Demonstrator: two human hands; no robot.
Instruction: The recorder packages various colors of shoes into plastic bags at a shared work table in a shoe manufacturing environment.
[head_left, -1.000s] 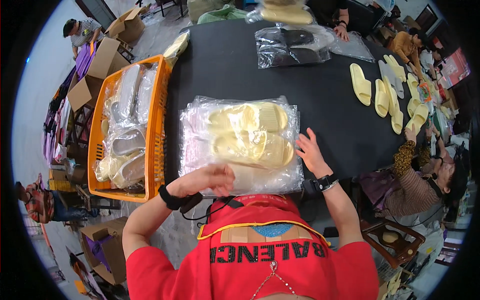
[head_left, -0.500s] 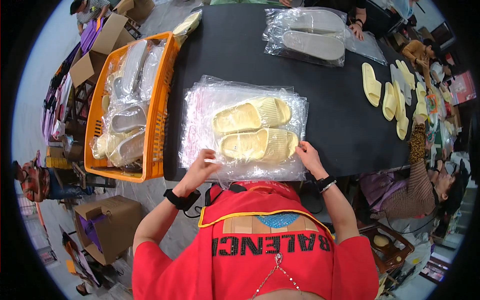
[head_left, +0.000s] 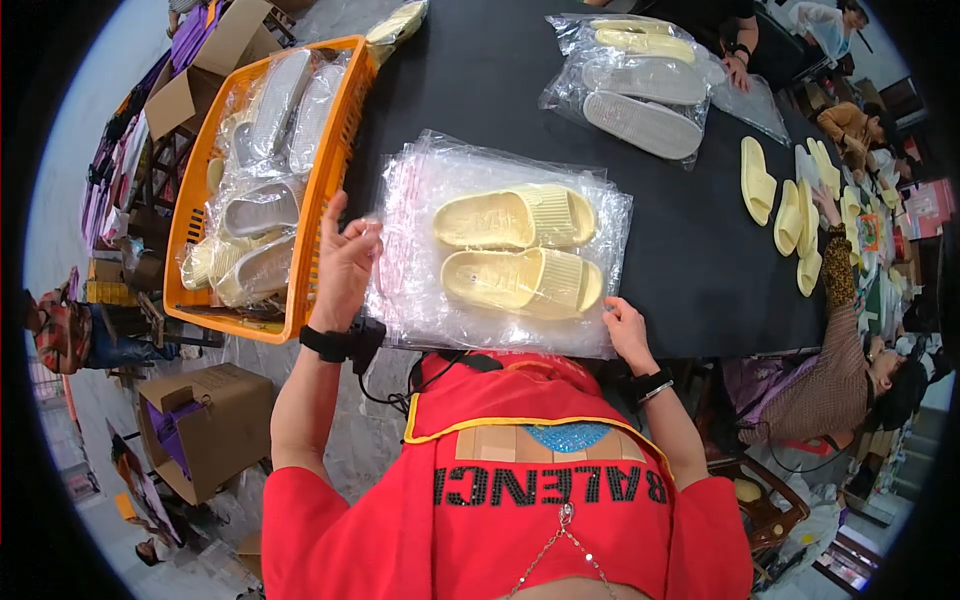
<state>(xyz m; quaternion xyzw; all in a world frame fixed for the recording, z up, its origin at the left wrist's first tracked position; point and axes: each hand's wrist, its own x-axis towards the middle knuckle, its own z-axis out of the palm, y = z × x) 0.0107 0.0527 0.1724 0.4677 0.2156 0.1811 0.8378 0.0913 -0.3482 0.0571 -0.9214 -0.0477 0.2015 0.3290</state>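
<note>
On black table: slippers bagged atop bag stack.
Left hand, spread wide, is raised at 9 o'clock; right hand is pressed flat at 5. Slick bags could be slid off.

Open surface beyond the bagged slippers

Bare black surface lies right; the orange basket blocks the left, another bagged pair farther off.
</note>
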